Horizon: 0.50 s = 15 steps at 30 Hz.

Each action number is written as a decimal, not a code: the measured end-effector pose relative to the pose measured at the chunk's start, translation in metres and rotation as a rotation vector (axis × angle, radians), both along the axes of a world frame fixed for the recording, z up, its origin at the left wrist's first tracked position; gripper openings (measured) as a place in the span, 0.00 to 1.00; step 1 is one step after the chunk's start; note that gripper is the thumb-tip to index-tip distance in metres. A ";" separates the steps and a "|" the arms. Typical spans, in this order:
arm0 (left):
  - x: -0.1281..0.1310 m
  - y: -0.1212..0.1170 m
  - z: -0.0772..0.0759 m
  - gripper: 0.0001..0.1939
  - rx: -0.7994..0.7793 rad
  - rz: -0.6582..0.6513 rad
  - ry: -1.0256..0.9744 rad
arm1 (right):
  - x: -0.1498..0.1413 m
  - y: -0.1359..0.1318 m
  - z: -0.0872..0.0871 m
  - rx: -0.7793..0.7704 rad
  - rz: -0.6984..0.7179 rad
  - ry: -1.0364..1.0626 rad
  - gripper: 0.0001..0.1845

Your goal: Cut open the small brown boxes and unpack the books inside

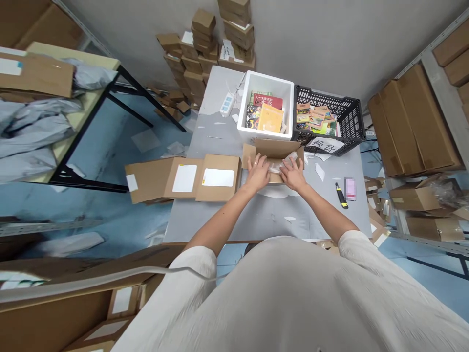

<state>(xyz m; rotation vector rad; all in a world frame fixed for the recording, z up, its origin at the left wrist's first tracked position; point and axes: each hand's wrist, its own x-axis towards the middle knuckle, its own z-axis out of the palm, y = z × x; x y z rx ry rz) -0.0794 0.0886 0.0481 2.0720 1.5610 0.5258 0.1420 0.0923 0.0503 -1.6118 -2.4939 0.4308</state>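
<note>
An open cardboard box (277, 145) stands on the grey table in front of me, its flaps raised. My left hand (258, 172) reaches over its left side with the fingers spread. On the right, my right hand (293, 174) reaches in, fingers apart, touching a crumpled, clear plastic-looking wrapping (274, 167) in the box. What lies beneath the wrapping is hidden. Just behind the box are a white foam box (242, 110) of books and a black plastic crate (351, 120) holding more booklets.
Closed cardboard boxes (219, 191) with white labels line the table's left side. A utility knife (341, 195) and a pink pack (350, 188) lie at right. Paper scraps dot the tabletop (252, 222). A power strip (227, 103) sits at the back left. Stacked cartons (196, 83) stand behind.
</note>
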 end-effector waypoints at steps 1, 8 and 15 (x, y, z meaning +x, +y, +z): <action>-0.006 -0.001 0.001 0.30 -0.002 0.044 -0.007 | 0.001 -0.001 0.002 0.038 -0.009 0.017 0.24; -0.031 -0.003 -0.007 0.39 -0.154 0.473 -0.088 | 0.025 0.000 0.007 0.128 -0.436 0.137 0.34; -0.026 -0.017 -0.005 0.40 -0.140 0.251 -0.208 | 0.037 -0.002 -0.010 -0.011 -0.386 0.457 0.38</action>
